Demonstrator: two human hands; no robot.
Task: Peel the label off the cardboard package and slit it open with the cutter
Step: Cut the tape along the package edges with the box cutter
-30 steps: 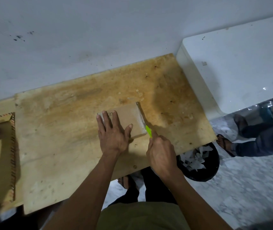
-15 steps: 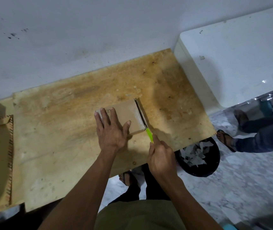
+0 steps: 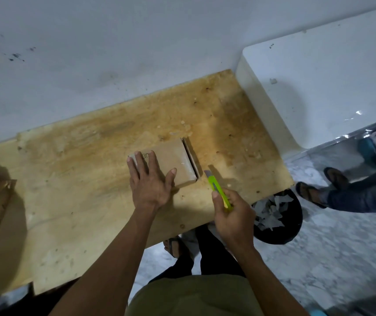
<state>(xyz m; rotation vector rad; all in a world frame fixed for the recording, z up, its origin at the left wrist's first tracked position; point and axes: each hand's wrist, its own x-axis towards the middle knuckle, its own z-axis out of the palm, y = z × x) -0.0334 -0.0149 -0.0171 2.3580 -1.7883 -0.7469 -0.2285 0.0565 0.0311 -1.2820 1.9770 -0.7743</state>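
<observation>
A: Where is the cardboard package (image 3: 173, 164)?
B: Flat on the wooden worktop (image 3: 79, 179), its right end flap gaping.
A: The hands?
B: The left hand (image 3: 151, 182) presses on it, fingers spread flat. The right hand (image 3: 230, 212) grips the green cutter (image 3: 218, 190), whose tip is just right of the package.

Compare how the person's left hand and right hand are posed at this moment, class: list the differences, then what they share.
The left hand lies flat, fingers spread, pressing the cardboard package; the right hand is curled around the green cutter. The left hand touches the package; the right hand is off it, beside its right end. Both are bare and over the wooden board.
</observation>
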